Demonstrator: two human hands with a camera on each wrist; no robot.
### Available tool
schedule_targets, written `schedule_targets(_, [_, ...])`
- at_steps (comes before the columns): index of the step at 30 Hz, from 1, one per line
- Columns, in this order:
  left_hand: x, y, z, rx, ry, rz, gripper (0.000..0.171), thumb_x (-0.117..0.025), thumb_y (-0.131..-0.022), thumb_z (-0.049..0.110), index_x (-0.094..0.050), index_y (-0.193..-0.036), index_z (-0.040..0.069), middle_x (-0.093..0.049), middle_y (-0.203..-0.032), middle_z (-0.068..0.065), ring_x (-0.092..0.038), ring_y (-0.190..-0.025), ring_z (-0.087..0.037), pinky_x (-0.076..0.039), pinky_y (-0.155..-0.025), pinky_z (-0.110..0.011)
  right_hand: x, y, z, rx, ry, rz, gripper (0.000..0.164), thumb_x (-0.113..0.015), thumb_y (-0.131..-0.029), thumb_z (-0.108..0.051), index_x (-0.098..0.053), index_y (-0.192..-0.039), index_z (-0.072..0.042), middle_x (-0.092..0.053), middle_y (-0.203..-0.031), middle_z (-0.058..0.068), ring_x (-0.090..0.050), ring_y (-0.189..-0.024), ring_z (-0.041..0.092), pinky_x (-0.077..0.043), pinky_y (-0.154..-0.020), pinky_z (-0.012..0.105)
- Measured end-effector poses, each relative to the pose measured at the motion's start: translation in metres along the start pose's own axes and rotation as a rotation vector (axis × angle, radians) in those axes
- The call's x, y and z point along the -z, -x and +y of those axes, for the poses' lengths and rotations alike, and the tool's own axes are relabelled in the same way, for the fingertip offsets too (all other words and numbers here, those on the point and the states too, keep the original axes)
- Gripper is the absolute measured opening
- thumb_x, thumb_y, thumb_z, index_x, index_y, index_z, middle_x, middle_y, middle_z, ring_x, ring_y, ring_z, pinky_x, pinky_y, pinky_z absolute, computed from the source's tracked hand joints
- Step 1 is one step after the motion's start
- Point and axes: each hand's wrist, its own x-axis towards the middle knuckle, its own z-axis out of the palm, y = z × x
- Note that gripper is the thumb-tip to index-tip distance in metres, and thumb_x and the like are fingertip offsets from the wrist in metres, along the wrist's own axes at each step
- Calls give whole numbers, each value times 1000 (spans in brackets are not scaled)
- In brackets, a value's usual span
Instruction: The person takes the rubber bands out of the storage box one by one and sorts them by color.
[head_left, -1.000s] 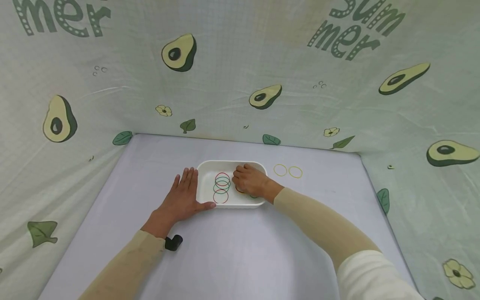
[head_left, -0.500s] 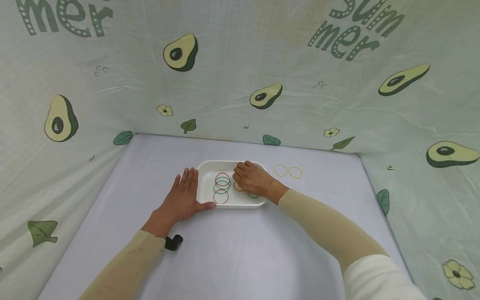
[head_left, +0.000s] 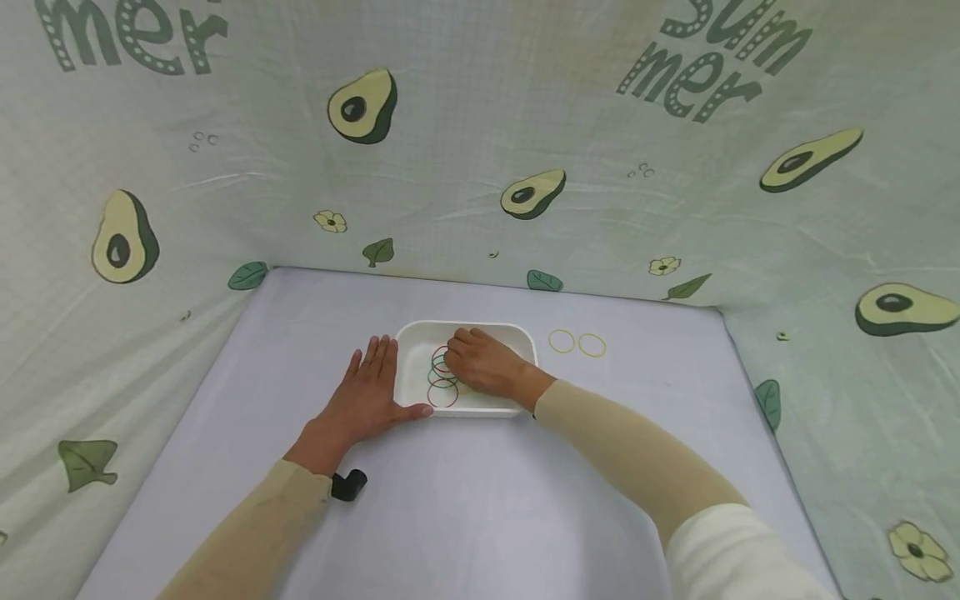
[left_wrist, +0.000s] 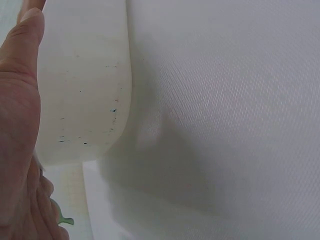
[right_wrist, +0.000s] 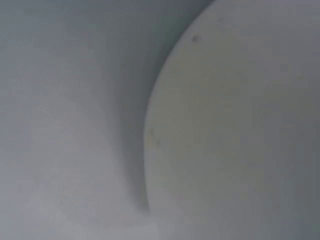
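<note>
A white rectangular tray (head_left: 487,412) with rounded corners lies on the table. My left hand (head_left: 365,396) rests against its left side, fingers straight, the thumb along the front rim; the left wrist view shows this hand (left_wrist: 20,120) beside the tray wall (left_wrist: 85,75). Inside the tray, thin red and green rubber bands (head_left: 442,393) overlap in a column. My right hand (head_left: 483,362) reaches in with curled fingers, covering part of that column and the tray's middle. Its fingertips are hidden, so whether it pinches a band cannot be seen. Only the tray's outer wall (right_wrist: 225,125) shows, blurred, in the right wrist view.
Two yellow rubber bands (head_left: 577,342) lie on the white tabletop (head_left: 480,500) right of the tray. A cloth (head_left: 450,167) printed with avocados and leaves hangs behind and at both sides. A black object (head_left: 349,485) sits at the left wrist.
Over the last half second my right hand has moved left inside the tray, from the bands in its middle onto the red and green column. My left hand and the yellow bands stay put.
</note>
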Motion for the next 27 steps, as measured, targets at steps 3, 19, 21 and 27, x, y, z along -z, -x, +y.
schedule_targets(3, [-1, -1, 0, -6, 5, 5, 131, -64, -87, 80, -12, -164, -12, -14, -173, -31, -8, -163, -46, -12, -131, -62, -5, -5, -2, -17, -34, 12, 14, -53, -110, -17, -63, -102, -10, -64, -100, 2, -55, -99, 23, -48, -84, 33])
schedule_targets(19, [-5, -4, -2, -1, 17, -5, 133, -60, -87, 84, -7, -165, -9, -11, -174, -29, -5, -163, -44, -9, -132, -61, -15, -6, -5, -127, -220, -89, 21, -60, -108, -29, -75, -122, -26, -66, -126, 0, -53, -126, 23, -44, -105, 40])
schedule_targets(21, [-5, -4, -3, -2, 18, -2, 133, -61, -87, 84, -7, -165, -10, -11, -174, -29, -4, -163, -44, -9, -132, -61, -16, -6, -5, -130, -223, -94, 21, -61, -108, -29, -76, -122, -26, -66, -125, -1, -53, -126, 23, -44, -105, 40])
schedule_targets(27, [-6, -3, -3, -3, 18, 7, 132, -62, -87, 82, -9, -165, -11, -12, -173, -30, -5, -163, -45, -10, -131, -62, -19, -7, -6, -142, -239, -84, 22, -63, -107, -28, -79, -122, -24, -69, -117, -4, -53, -119, 20, -43, -103, 39])
